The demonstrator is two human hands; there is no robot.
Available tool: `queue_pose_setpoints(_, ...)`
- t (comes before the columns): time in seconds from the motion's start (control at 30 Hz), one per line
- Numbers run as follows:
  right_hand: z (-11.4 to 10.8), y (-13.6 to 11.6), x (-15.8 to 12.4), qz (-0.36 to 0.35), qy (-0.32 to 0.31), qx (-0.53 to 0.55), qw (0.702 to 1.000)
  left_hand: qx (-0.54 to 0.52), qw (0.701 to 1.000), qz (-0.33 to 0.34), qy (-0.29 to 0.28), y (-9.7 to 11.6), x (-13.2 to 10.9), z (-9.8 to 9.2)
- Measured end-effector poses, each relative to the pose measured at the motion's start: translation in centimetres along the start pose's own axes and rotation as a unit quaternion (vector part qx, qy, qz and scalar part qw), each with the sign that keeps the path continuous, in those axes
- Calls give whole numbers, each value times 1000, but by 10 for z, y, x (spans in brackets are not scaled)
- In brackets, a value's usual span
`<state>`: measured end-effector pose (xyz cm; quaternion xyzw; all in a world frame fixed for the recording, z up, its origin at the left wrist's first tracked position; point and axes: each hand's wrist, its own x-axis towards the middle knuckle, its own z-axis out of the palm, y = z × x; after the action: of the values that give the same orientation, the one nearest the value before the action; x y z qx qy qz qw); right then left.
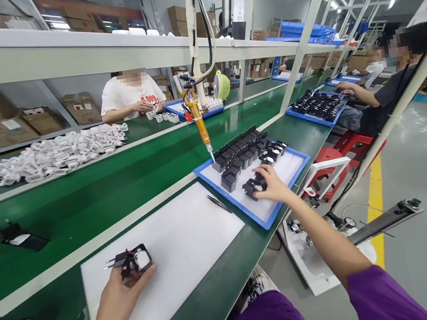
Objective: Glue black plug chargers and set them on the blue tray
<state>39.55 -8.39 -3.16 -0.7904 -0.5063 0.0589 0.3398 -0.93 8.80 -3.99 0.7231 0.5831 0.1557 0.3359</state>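
My left hand (121,294) is closed around a black plug adapter (126,263), held over the white work sheet (179,250). Two metal pins stick out to its left, and its open end shows a white part inside. Over the near part of the blue-rimmed tray (265,223), my right hand (272,186) has thumb and fingers curled on a black adapter part (252,187). Whether that part is lifted off the tray I cannot tell. Rows of black adapter housings (243,155) stand in the tray beyond it. Black tweezers (219,203) lie at the sheet's right edge.
An orange dispenser (201,127) hangs with its tip close to the housings. Another black adapter (22,236) lies on the green belt (122,195). Opposite, a co-worker (131,94) handles white parts beside a white heap (60,153). Another person (387,86) sits right, by a full tray (318,107).
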Motion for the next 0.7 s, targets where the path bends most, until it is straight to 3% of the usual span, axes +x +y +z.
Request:
queue_pose_setpoints(0.1, -1, 31, 27, 4, -9, -18, 1000, -5, 999, 13, 30, -1, -2, 4)
queue_pose_setpoints(0.2, 2, 44, 40, 5, -12, -34, 999, -10, 999, 12, 43, -4, -2, 7)
queue_pose_setpoints(0.37, 4, 44, 40, 32, -7, -58, 998, -5, 1000, -1, 31, -8, 2, 6)
queue_pose_setpoints(0.53, 14, 34, 20, 107, 35, -78, 991, -19, 999, -23, -26, -16, 11, 1)
queue_pose_setpoints(0.7, 29, 39, 17, 179, 74, -58, 979, -24, 999, -20, -18, -20, 14, 0)
